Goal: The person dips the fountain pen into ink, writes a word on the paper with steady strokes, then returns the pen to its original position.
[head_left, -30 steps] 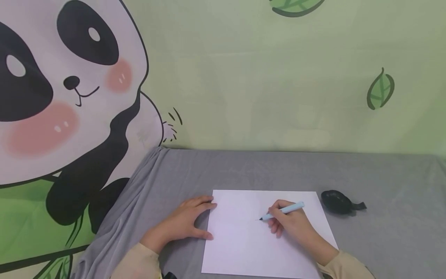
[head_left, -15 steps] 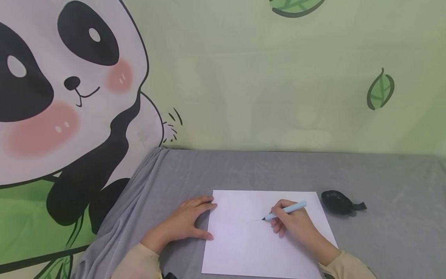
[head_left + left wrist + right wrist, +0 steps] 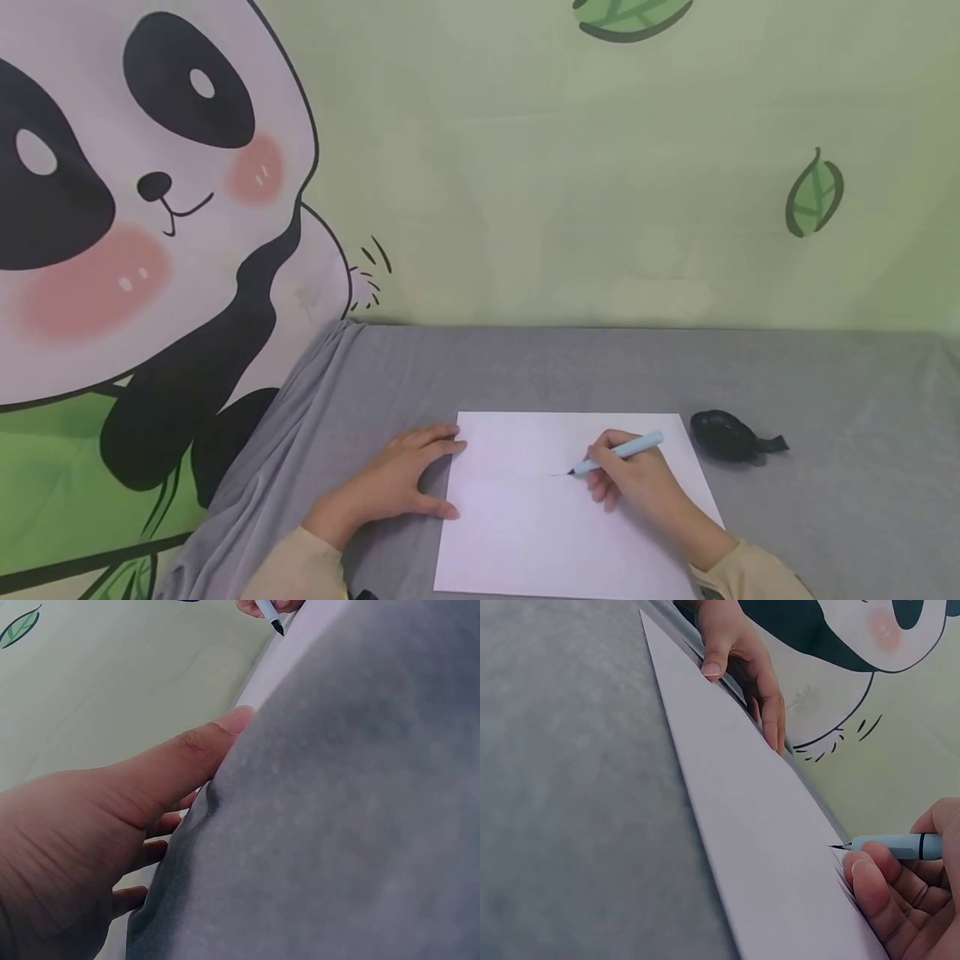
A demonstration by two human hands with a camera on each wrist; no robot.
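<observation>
A white sheet of paper lies flat on the grey cloth. My right hand pinches a light blue pen with a dark tip, which meets the paper right of its middle. A short thin line runs left from the tip. At the paper's left edge rests my left hand, fingers and thumb spread, tips touching the sheet. The right wrist view shows the pen between the thumb and fingers. In the left wrist view the thumb lies against the sheet's edge.
A black, rounded object with a short tail lies just right of the paper. Grey cloth covers the table. Behind it stands a pale green backdrop with a printed panda and leaves.
My right hand has moved slightly right with the pen, and the thin line on the paper has grown longer. The left hand has stayed in place. The head view has tilted slightly.
</observation>
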